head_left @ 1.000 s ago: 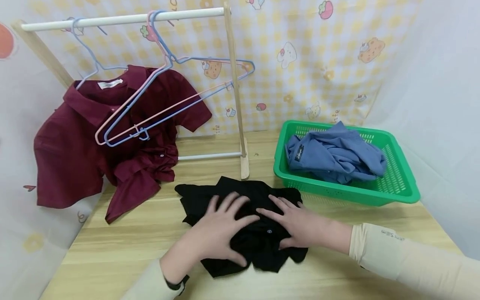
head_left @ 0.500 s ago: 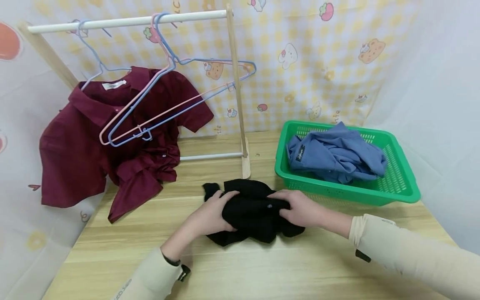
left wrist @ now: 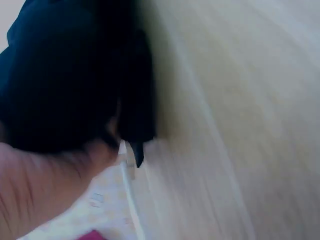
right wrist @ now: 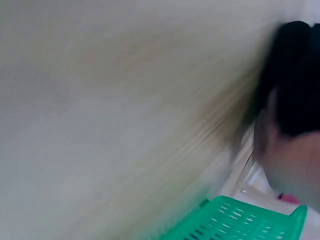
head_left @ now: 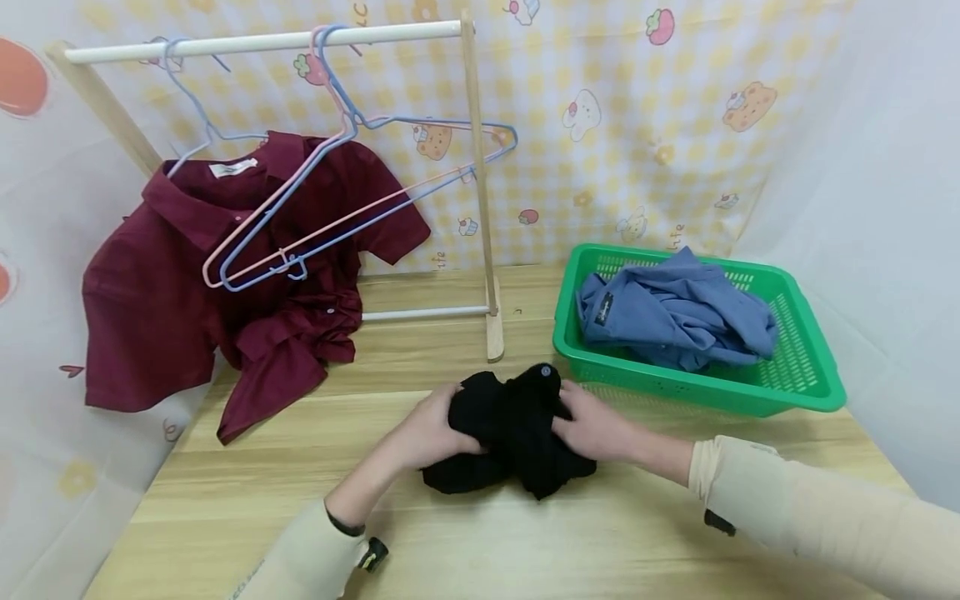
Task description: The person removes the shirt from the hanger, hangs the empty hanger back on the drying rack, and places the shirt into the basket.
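Note:
A black garment (head_left: 525, 437), bunched into a small heap with a pale button (head_left: 546, 372) showing on top, is between the two hands at the middle of the table. The left hand (head_left: 431, 431) grips its left side, thumb in front, fingers partly hidden in the cloth. On the opposite side the right hand (head_left: 597, 425) holds a fold of it, the fingertips hidden. In the left wrist view the dark cloth (left wrist: 60, 75) fills the hand, close over the wood. The right wrist view catches only a strip of the cloth (right wrist: 300, 75) above the hand.
A green basket (head_left: 813, 367) with a crumpled blue garment (head_left: 675, 308) stands at the back right. On the left, a clothes rack (head_left: 480, 183) carries a maroon short-sleeved shirt (head_left: 180, 267) on a hanger, plus a pink and a blue hanger (head_left: 360, 218). A patterned curtain (head_left: 622, 158) hangs behind.
The hands went from lying spread over the flattened black garment to gripping its sides. The cloth is now gathered into a smaller, taller bundle, its button turned up toward the back.

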`<state>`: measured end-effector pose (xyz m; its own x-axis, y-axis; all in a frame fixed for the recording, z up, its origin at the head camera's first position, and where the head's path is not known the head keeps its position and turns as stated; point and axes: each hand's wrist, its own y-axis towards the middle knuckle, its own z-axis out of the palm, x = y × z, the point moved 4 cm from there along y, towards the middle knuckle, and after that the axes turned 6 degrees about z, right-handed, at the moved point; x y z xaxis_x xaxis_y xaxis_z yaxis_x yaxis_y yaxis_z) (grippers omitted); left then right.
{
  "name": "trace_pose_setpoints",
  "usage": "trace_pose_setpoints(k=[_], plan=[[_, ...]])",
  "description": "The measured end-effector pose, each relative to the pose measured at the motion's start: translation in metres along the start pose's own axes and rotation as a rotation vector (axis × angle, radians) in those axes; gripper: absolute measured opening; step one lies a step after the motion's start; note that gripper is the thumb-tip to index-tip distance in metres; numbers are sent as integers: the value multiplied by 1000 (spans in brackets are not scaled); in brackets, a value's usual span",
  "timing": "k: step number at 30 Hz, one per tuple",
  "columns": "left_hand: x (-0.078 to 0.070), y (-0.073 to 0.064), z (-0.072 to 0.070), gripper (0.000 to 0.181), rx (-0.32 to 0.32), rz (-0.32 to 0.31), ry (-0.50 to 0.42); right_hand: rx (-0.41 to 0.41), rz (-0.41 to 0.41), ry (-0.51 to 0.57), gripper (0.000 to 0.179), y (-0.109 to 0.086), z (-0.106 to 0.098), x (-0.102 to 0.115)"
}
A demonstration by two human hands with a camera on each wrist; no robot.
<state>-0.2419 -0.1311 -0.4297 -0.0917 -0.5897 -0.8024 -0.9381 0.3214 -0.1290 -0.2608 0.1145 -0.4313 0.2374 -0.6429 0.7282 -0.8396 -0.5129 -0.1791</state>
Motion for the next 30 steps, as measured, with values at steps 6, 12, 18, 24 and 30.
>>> trace_pose_setpoints(k=[6,12,18,24,30], plan=[[-7,-8,12,85,30,142,569,-226,-342,-572,28,-8,7,6],[-14,-12,17,105,55,241,644,-101,-342,-582,96,-13,10,7],[-20,-12,19,108,102,240,799,115,-274,-616,82,-19,14,10],[-25,-12,25,97,108,273,1015,227,-12,-153,74,-19,8,22],[-24,-15,29,90,123,265,1081,169,-14,-38,51,-11,8,28]])
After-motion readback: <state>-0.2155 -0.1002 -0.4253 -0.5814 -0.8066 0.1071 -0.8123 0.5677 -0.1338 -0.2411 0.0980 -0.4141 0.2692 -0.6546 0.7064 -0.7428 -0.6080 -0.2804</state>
